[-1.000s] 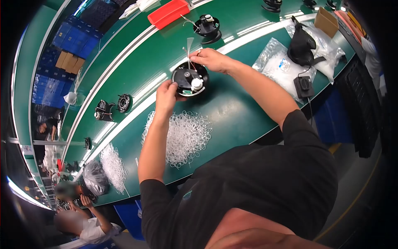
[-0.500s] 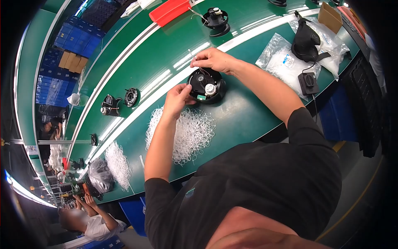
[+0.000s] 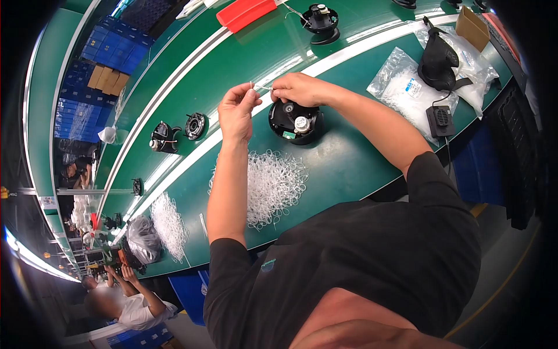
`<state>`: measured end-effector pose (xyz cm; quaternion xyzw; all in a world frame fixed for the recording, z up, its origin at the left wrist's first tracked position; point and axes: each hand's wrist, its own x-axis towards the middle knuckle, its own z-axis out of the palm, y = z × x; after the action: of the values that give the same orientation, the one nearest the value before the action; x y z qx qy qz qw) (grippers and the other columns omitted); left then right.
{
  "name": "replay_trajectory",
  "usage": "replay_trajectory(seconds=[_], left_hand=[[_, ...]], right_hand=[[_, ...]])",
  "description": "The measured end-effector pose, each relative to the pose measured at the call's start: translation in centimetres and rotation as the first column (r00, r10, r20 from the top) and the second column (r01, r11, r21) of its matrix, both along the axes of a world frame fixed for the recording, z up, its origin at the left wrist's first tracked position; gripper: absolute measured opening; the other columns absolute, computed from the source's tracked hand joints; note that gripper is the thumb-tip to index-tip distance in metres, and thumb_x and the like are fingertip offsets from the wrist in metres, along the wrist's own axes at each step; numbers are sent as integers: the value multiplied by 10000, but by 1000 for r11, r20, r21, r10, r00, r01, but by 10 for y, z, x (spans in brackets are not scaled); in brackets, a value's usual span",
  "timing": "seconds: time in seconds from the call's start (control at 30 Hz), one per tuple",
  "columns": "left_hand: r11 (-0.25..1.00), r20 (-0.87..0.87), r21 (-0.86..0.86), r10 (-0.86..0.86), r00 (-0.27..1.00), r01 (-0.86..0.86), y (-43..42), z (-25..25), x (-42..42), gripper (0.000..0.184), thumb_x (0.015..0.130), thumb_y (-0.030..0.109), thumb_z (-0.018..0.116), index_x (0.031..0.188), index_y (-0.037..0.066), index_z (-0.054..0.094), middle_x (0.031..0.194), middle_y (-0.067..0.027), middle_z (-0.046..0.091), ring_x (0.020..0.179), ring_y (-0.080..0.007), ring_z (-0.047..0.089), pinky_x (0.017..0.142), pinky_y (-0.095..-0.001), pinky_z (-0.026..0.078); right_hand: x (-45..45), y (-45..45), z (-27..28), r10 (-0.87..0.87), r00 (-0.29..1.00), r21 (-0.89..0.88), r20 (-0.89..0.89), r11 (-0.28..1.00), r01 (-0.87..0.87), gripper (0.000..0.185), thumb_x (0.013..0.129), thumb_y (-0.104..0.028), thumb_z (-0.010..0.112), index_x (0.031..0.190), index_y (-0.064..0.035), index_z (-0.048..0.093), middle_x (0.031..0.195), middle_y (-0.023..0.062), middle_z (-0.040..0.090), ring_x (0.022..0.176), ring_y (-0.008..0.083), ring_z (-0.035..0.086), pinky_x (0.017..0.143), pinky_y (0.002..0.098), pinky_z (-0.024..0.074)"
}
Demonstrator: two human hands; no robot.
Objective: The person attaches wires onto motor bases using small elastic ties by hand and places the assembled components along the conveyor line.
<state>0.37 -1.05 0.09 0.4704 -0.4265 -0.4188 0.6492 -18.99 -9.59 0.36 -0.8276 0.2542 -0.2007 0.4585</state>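
A round black housing (image 3: 294, 132) with a white motor-like part (image 3: 302, 124) and a small green circuit board inside stands open side up on the table. Above its far left rim, my left hand (image 3: 238, 110) pinches one end of a thin white cable tie (image 3: 261, 87). My right hand (image 3: 299, 90) is closed on the other end of the tie, over the housing's far edge. Its fingers hide what lies under them, including the thin wires. A pile of looped white cable ties (image 3: 276, 189) lies nearer to me, beside my left forearm.
Beyond the white rail, a conveyor carries black assemblies (image 3: 164, 138) and a red bin (image 3: 247, 14). Bags of white ties (image 3: 410, 87), a black pouch (image 3: 437, 58) and a small fan-like device (image 3: 440, 120) lie right. Another tie pile (image 3: 168, 227) lies left; a co-worker (image 3: 136, 305) sits beyond.
My left hand has let go of the housing's rim and moved up to take the tie's end. My right hand stays above the housing, with the tie now stretched between both hands.
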Motion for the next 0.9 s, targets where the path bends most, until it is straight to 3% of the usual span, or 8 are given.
replay_trajectory(seconds=[0.13,0.27,0.47,0.57,0.67,0.73,0.87,0.9], left_hand=[[996,-5,-50,-73,997,73,-1,-2,-4,183,882,-29,702,1047,-47,623,949,-102,663,821,-161,656,697,-294,577],[982,74,19,-191,979,190,0,-5,-7,203,868,13,737,1037,-23,631,903,-87,693,769,-146,659,668,-269,542],[988,256,116,-125,959,98,2,-7,-14,188,845,34,772,991,-35,676,853,-76,711,716,-115,644,616,-242,521],[984,361,180,-72,930,7,6,-6,-20,169,843,65,786,951,-31,697,833,-61,717,672,-102,630,594,-235,508],[995,449,102,-23,893,-25,6,-11,-21,155,852,97,784,910,-26,711,818,-67,724,643,-87,615,584,-241,503],[990,595,125,-21,803,-67,9,-4,-25,148,856,105,773,898,-23,712,810,-81,719,653,-103,623,607,-266,510],[998,748,62,-31,662,-23,10,-11,-25,123,856,96,740,908,-9,702,826,-122,693,707,-192,654,672,-324,517],[999,788,50,-32,614,-12,11,-9,-26,107,853,80,724,909,-6,694,843,-131,679,739,-233,654,693,-344,516]], right_hand=[[-2,-1,3,32,999,33,-10,999,-31,236,970,-215,555,958,-28,698,803,79,669,792,206,634,747,357,496],[0,-5,-9,78,995,90,69,992,-84,233,987,-215,551,976,-20,679,783,53,636,761,160,582,715,334,478],[-7,0,-4,25,999,92,47,995,-29,236,992,-202,557,1031,2,667,799,38,626,782,126,570,731,299,472],[-12,9,-5,1,954,227,301,971,-73,240,985,-178,570,1112,4,663,842,34,631,809,114,564,758,291,476],[-14,0,-8,67,962,264,265,954,-139,263,985,-163,578,1166,12,654,888,35,643,836,118,569,792,280,481],[-14,-2,-7,29,988,224,150,973,-62,256,988,-189,587,1119,12,677,921,45,665,858,126,587,813,280,485],[-9,-6,-20,-84,977,82,196,994,69,253,993,-222,586,1074,-7,693,1001,34,679,972,124,604,882,275,468],[-9,-6,-21,-109,965,195,238,979,62,245,995,-221,581,1068,-16,694,1008,32,677,983,125,602,894,272,461]])
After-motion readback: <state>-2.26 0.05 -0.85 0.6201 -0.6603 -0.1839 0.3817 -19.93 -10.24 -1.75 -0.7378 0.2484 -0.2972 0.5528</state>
